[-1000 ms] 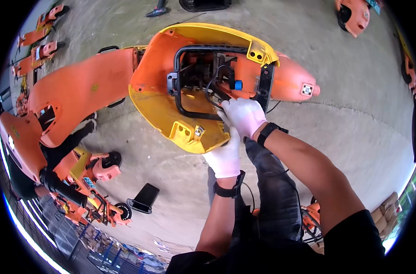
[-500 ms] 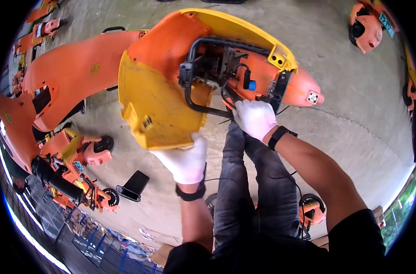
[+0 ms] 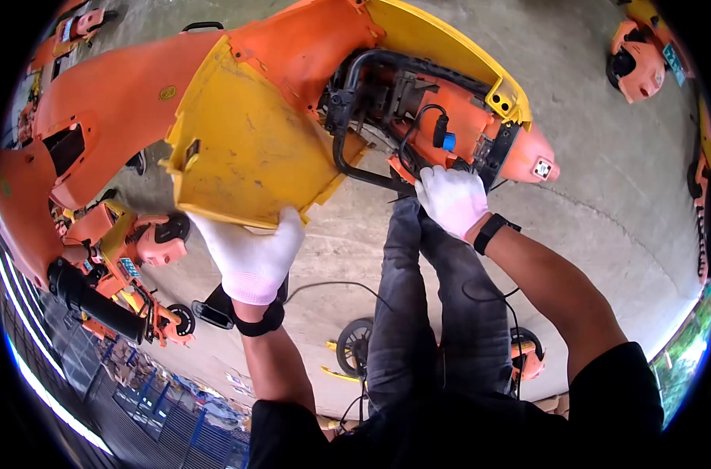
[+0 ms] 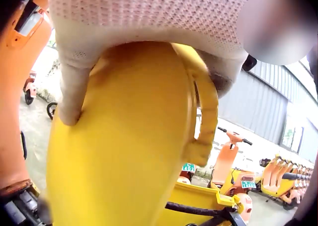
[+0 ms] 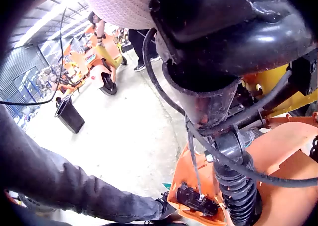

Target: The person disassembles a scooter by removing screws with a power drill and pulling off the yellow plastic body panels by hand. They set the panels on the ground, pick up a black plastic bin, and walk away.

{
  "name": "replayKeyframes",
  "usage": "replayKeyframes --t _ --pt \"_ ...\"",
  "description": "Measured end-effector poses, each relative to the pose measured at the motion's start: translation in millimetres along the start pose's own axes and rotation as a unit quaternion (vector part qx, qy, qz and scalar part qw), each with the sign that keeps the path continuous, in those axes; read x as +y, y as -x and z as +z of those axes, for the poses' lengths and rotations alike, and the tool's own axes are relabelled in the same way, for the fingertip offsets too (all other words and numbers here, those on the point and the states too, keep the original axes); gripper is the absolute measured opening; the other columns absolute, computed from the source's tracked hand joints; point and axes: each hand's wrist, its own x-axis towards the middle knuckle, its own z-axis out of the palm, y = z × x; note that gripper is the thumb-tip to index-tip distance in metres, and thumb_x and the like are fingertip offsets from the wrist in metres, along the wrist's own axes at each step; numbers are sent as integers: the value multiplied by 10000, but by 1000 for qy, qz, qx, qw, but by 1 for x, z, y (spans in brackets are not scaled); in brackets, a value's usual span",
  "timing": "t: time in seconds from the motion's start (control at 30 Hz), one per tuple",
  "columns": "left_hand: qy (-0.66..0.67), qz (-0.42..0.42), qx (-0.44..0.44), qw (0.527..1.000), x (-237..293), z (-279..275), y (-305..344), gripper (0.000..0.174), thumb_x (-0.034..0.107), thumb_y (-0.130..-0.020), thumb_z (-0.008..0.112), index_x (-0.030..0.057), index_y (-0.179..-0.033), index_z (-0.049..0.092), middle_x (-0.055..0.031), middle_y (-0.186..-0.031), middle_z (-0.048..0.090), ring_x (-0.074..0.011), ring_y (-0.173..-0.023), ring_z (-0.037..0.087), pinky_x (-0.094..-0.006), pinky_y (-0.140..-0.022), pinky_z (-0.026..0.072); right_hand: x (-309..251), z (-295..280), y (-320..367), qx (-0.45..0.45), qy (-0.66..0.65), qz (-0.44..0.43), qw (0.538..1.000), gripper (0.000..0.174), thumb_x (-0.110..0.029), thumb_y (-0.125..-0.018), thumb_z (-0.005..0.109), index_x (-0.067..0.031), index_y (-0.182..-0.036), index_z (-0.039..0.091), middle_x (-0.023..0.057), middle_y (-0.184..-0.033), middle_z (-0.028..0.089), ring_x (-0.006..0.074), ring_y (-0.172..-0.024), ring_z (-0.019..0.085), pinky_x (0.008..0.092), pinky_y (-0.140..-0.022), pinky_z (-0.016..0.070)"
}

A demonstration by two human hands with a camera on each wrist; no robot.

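An orange scooter body (image 3: 121, 102) with its inner frame exposed stretches across the head view. My gloved left hand (image 3: 254, 250) grips the lower edge of its yellow side panel (image 3: 246, 156), which is swung outward from the frame. In the left wrist view the glove (image 4: 149, 22) wraps over the panel's edge, one finger pressed on the yellow surface (image 4: 129, 136). My gloved right hand (image 3: 453, 199) holds the black frame tube (image 3: 371, 178) near its rear end; its fingertips are partly hidden. A blue-ended connector (image 3: 448, 141) on a black cable lies just beyond it.
A black bin-like box (image 5: 70, 115) stands on the concrete floor. More orange scooters (image 3: 129, 250) are parked at the left, and a wheel (image 3: 355, 344) shows beside my legs. A coil shock absorber (image 5: 236, 191) and a loose cable (image 5: 248, 172) are beneath the frame.
My left hand has moved left with the yellow panel's edge, spreading the panel away from the frame. The right hand stays at the rear frame, shifting slightly in view as the head moves.
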Motion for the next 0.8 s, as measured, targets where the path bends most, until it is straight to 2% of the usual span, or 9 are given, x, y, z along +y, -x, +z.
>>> replayKeyframes --t 0.07,0.2,0.27,0.4,0.47,0.5,0.6,0.77,0.8 --pt "30 54 40 997 3 3 1 705 -69 -680 612 -43 -1321 320 -166 -1216 524 -231 -1142 562 -365 -988 462 1 3 1 -32 -14 27 999 251 -286 -912 570 -99 -747 542 66 -637 549 238 -552 617 393 -505 482" --pt "39 15 39 998 4 -3 2 729 -50 -678 632 -25 -1332 310 -158 -1218 513 -226 -1163 540 -361 -992 453 3 2 0 -25 4 -7 1000 263 -298 -919 563 -104 -743 545 65 -633 556 241 -552 618 401 -504 480" --pt "-21 26 -8 999 3 -9 0 759 -39 -681 645 -13 -1349 287 -166 -1247 490 -220 -1164 532 -354 -986 452 1 -2 1 -51 -6 -9 999 281 -356 -902 590 -104 -778 577 50 -605 567 228 -531 620 369 -491 489" --pt "21 -8 29 999 -5 10 5 866 15 -666 682 -26 -1384 199 -170 -1288 443 -226 -1168 520 -356 -987 454 5 -2 2 -80 -12 -53 995 312 -406 -879 613 -103 -808 589 59 -642 580 233 -567 633 370 -512 497" --pt "-22 87 66 994 -23 25 14 986 50 -655 714 -24 -1441 124 -171 -1311 443 -240 -1195 515 -373 -1025 434 3 2 4 -75 -12 -58 995 311 -407 -875 616 -103 -816 594 62 -655 588 235 -586 638 371 -518 499" --pt "-10 51 37 998 -19 25 15 1108 95 -633 748 -10 -1480 41 -172 -1337 427 -249 -1227 499 -384 -1065 404 5 1 3 -67 -6 -57 996 309 -408 -871 619 -103 -823 599 65 -668 595 237 -605 644 372 -524 500" --pt "67 -5 10 998 -11 17 8 1121 110 -629 761 2 -1479 38 -173 -1348 411 -252 -1239 492 -392 -1072 401 5 0 3 -87 4 -56 995 299 -395 -869 622 -100 -829 606 68 -682 598 239 -629 648 377 -543 505" --pt "117 81 -31 989 -14 -16 -39 1117 99 -638 776 -4 -1464 30 -163 -1352 406 -231 -1235 500 -390 -1061 418 2 -5 3 -114 10 -52 992 287 -379 -881 616 -104 -802 594 67 -687 606 245 -655 650 382 -591 512" --pt "124 133 -7 983 -15 -14 -50 1066 152 -646 794 -22 -1449 116 -183 -1327 437 -258 -1215 515 -397 -1049 422 4 -6 2 -117 14 -47 992 287 -379 -882 615 -104 -801 593 69 -691 609 246 -666 652 383 -597 512"
